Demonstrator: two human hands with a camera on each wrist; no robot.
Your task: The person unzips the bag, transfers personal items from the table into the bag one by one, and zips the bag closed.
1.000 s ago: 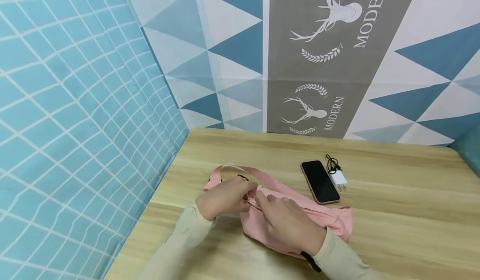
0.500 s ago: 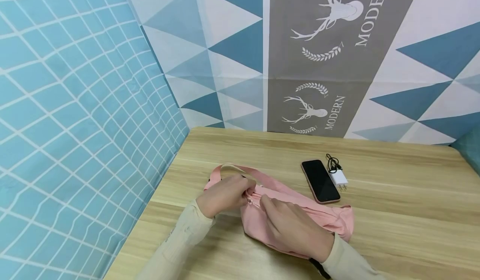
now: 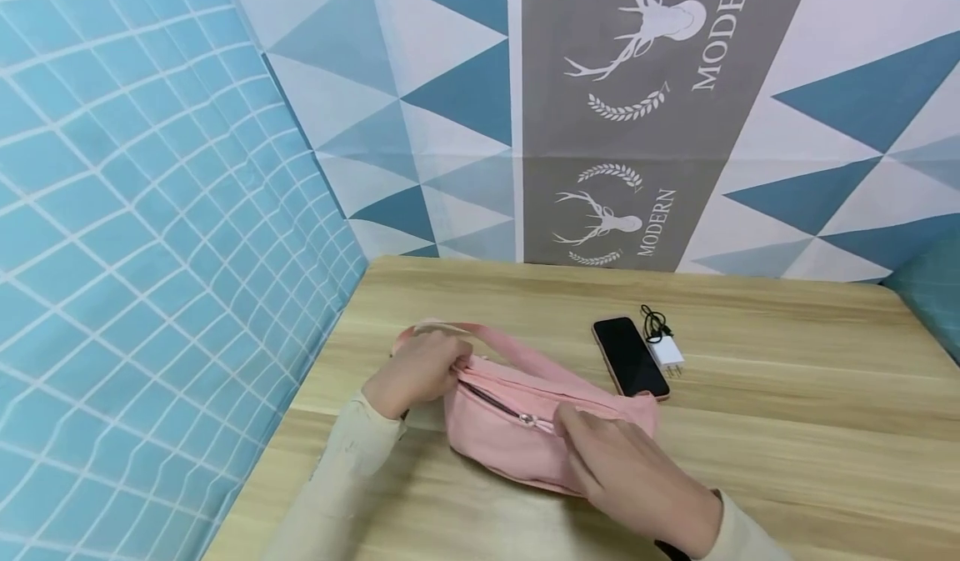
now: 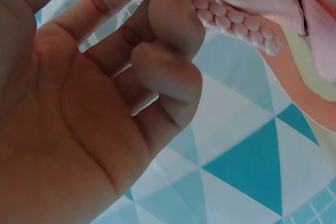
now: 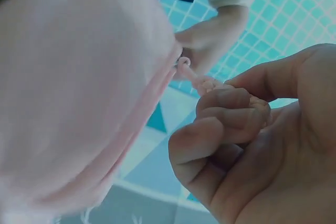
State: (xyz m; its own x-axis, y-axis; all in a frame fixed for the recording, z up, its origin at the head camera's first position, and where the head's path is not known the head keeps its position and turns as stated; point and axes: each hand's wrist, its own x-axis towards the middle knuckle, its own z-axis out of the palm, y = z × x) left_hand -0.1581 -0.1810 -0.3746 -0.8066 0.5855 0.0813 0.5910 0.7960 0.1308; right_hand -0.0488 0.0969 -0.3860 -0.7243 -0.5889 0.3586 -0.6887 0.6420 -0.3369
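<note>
A pink waist bag [image 3: 502,444] lies on the wooden table, its strap [image 3: 525,354] looped behind it. My left hand [image 3: 422,371] pinches the bag's upper left end. In the left wrist view, a braided pull cord [image 4: 239,24] hangs from the bag beside the fingers. My right hand [image 3: 637,469] pinches another braided zipper pull [image 5: 207,84] between thumb and curled fingers. The zipper slider [image 3: 527,419] sits midway along the front pocket, and a dark gap shows in the zipper to its left. The bag's right end is partly hidden behind the right hand.
Behind the bag's right end lies a black-screened phone [image 3: 632,359] with a pink edge. Next to it are a white charger plug [image 3: 666,353] and a coiled black cable [image 3: 656,325]. Patterned cloth walls [image 3: 465,127] stand behind and left of the table [image 3: 810,378].
My right hand has moved right, drawing the zipper slider from the pocket's left end to its middle. The left hand still holds the left end. The bag appears shifted left in view.
</note>
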